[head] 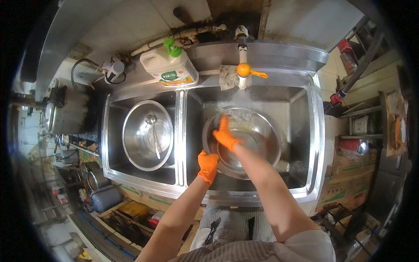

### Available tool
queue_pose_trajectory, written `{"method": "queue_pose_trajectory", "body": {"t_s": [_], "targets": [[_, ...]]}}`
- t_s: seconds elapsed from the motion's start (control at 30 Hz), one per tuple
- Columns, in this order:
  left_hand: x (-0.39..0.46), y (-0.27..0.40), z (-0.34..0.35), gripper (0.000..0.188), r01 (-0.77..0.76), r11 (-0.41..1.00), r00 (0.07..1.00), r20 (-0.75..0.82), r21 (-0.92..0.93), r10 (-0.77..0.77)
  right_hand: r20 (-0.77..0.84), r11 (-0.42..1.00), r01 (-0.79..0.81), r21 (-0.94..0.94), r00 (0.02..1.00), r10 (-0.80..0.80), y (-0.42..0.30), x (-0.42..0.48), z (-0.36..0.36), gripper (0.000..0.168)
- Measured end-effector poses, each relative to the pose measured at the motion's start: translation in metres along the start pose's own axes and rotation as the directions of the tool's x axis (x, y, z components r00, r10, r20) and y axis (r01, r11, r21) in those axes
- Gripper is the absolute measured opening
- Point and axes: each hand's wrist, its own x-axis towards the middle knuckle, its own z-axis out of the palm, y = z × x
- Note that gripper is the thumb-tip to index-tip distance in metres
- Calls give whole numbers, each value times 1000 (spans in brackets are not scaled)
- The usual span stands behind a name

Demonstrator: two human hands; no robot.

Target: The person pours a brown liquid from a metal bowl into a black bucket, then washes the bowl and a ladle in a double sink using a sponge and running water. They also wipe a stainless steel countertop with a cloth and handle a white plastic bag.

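Note:
A large round steel basin (276, 144) sits in the right compartment of the steel sink. Its left rim is in the grip of my left hand (208, 163), which wears an orange glove. My right hand (226, 132), gloved the same way, reaches inside the basin near its far left wall. Its fingers are blurred, and whether they hold something is not clear. Water splashes at the basin's far side, below the white faucet (242, 82) with a yellow lever. In the left compartment, a second steel basin (131, 144) holds a metal ladle (155, 139).
A white detergent jug (170, 68) with a green pump stands on the sink's back ledge. Beside the faucet lies a grey cloth (227, 78). The steel divider (181, 137) separates the compartments. A large pot (70, 109) stands left of the sink.

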Motion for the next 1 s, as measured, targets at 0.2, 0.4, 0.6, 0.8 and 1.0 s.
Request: {"method": "queue_pose_trajectory", "body": {"t_s": [0.2, 0.4, 0.6, 0.8, 1.0], "targets": [[8, 6, -26, 20, -212, 967, 943, -292, -144, 163, 783, 884, 279, -374, 607, 140, -46, -110, -73, 51], [-45, 65, -32, 20, -380, 903, 878, -227, 203, 420, -73, 122, -43, -992, 964, -255, 47, -124, -142, 44], [-31, 98, -61, 31, -100, 969, 995, -4, -225, 102, -237, 858, -324, 399, 867, 438, 11, -180, -171, 23], [0, 66, -70, 34, 87, 974, 959, 281, -209, -25, -259, 902, -120, 415, 935, 243, -81, -228, -232, 14], [-14, 85, -38, 25, 48, 974, 946, 324, -222, 27, -396, 992, -10, 125, 916, 59, -148, -236, -252, 29]]}}
